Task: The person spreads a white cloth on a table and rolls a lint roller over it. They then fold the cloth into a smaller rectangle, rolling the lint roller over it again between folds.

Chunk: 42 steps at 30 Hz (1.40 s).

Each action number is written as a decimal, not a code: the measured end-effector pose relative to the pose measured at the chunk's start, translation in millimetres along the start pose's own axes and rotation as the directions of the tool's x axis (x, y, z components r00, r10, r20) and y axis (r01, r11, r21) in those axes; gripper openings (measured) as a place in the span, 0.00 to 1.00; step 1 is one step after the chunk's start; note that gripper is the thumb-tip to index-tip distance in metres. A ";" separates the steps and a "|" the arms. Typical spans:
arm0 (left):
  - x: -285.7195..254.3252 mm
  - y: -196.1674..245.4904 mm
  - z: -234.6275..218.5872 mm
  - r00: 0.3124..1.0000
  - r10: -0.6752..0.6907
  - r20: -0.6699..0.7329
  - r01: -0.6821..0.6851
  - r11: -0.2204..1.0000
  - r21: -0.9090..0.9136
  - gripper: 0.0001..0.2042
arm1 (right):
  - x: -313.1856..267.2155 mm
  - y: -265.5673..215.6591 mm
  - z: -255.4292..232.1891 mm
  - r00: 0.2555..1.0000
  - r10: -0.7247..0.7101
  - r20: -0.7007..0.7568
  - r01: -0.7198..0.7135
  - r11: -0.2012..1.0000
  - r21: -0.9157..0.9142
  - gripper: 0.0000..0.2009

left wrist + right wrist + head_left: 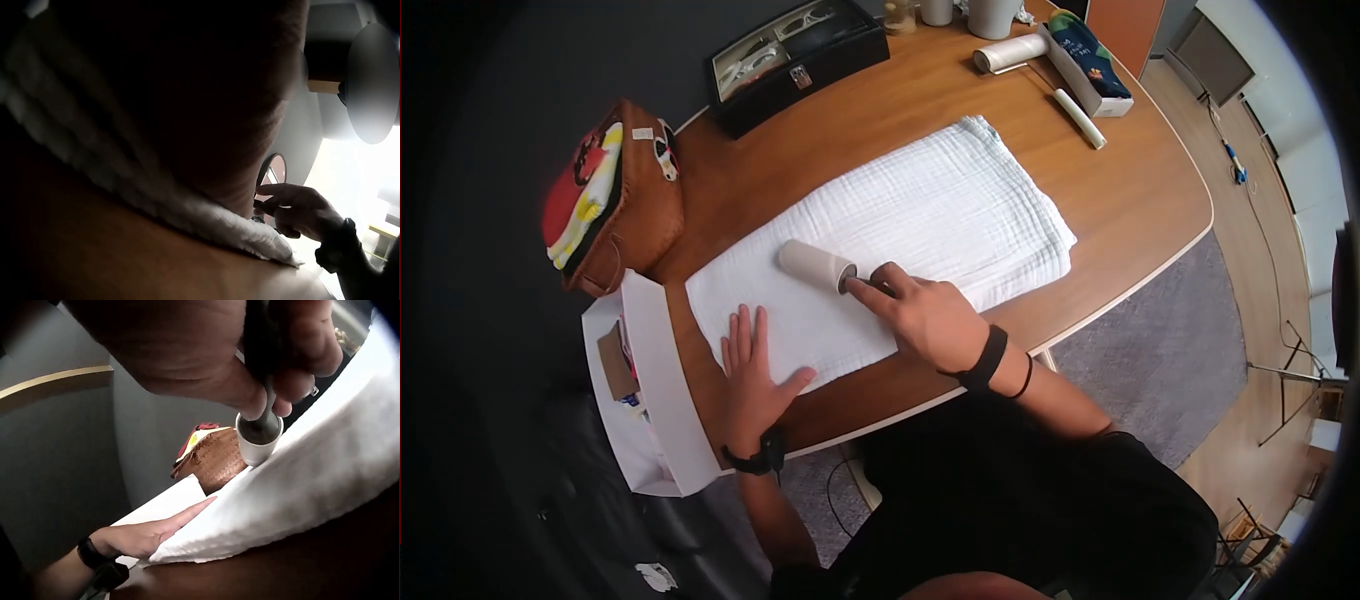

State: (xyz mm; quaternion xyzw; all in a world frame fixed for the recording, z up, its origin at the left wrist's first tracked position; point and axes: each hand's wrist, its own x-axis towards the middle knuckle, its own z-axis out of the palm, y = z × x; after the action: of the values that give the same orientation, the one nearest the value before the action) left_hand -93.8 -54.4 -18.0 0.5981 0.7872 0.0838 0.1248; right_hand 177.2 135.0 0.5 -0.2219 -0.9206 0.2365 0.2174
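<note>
A folded white cloth [920, 210] with a crinkled weave lies across the wooden table. On its left half sits a lint roller [812, 264] with a white sheet roll. My right hand [935, 322] grips the roller's dark handle; in the right wrist view the thumb and fingers close round that handle [259, 356], and the roll's end [256, 447] meets the cloth. My left hand [752, 385] rests flat on the cloth's near left corner, fingers spread. The left wrist view shows the cloth's thick folded edge [187, 209] under the left hand.
Left of the cloth stand a brown woven basket [645, 215] of folded textiles and a white open box [665, 375]. A black glasses case [800, 75] is at the back. Another paper roll [1010, 53], a thin white tube [1080, 118] and a box of socks [1090, 65] lie at the far right.
</note>
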 end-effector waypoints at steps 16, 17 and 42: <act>1.2 -2.0 3.2 1.000 0.000 -0.027 0.000 1.000 0.007 0.58 | 7.5 95.2 -44.3 0.826 0.427 -0.368 -0.550 0.755 -0.359 0.35; -0.8 -2.0 3.4 1.000 0.001 -0.023 -0.001 1.000 0.006 0.58 | 9.3 76.5 -31.6 0.865 0.408 -0.293 -0.498 0.765 -0.407 0.35; -1.6 -3.3 6.1 0.999 0.016 -0.033 -0.015 1.000 0.014 0.57 | -78.3 161.8 -96.6 0.655 0.609 -0.447 -0.732 0.659 -0.175 0.28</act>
State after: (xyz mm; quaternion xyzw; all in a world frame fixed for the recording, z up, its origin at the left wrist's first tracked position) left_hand -94.7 -56.9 -24.6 0.6037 0.7849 0.0890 0.1071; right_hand 338.6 255.5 -32.0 -0.6233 -0.7413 0.0945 0.2304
